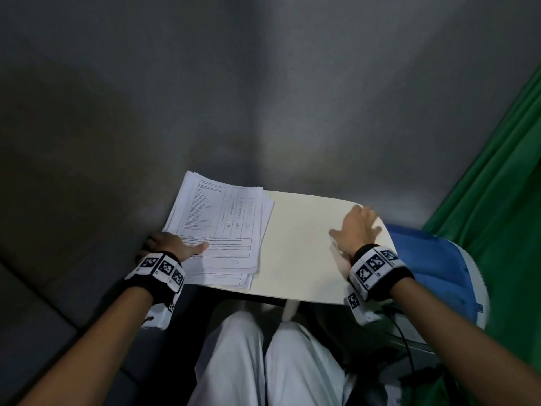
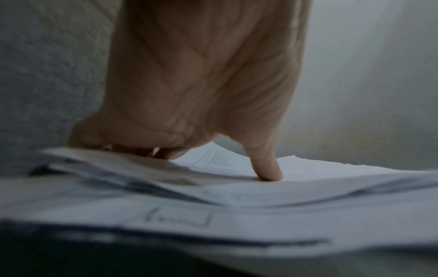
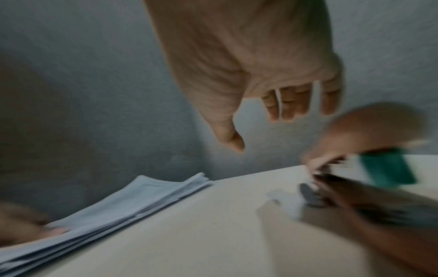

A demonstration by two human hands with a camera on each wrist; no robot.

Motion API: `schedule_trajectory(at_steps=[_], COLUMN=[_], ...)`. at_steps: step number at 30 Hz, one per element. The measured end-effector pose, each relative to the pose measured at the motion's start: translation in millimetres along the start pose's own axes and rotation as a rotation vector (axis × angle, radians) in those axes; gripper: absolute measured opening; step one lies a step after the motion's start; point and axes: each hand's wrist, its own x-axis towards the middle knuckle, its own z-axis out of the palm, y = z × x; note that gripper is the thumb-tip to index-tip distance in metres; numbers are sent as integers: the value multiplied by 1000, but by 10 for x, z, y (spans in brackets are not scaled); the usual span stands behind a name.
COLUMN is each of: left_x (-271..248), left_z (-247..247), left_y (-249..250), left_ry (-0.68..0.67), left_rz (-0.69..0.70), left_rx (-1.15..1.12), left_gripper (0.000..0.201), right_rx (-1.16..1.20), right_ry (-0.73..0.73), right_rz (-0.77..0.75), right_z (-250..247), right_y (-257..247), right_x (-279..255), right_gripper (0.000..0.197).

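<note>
A stack of printed papers [image 1: 222,227] lies on the left part of a small white table [image 1: 301,244]. My left hand [image 1: 172,247] grips the stack's near left corner, with the thumb [image 2: 267,168] pressed on the top sheet [image 2: 237,196] and the fingers curled round the edge. My right hand [image 1: 358,227] hovers over the table's right end with its fingers relaxed and spread, holding nothing. In the right wrist view, that hand [image 3: 260,121] hangs above the tabletop [image 3: 213,234], and the stack [image 3: 118,206] lies to its left.
A blurred hand-like shape with a green-and-white object [image 3: 388,168] shows at the table's right edge. A blue padded seat [image 1: 433,268] and green cloth [image 1: 497,171] stand to the right. A grey wall rises behind the table. My knees [image 1: 263,361] sit under its near edge.
</note>
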Motion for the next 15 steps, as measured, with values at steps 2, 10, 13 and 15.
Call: schedule_trajectory(at_steps=[2, 10, 13, 15], left_x=[-76, -440, -462, -431], left_z=[-20, 91, 117, 145], left_y=[26, 366, 405, 367], left_ry=[20, 35, 22, 41], left_rz=[24, 173, 190, 215], left_rx=[-29, -88, -157, -190], left_gripper=[133, 112, 105, 105], right_rx=[87, 256, 304, 319], right_ry=[3, -489, -449, -485], right_rz=[-193, -62, -26, -13], right_z=[88, 484, 525, 522], right_y=[-217, -992, -1027, -972], right_x=[-87, -460, -525, -580], right_gripper=[56, 67, 85, 100])
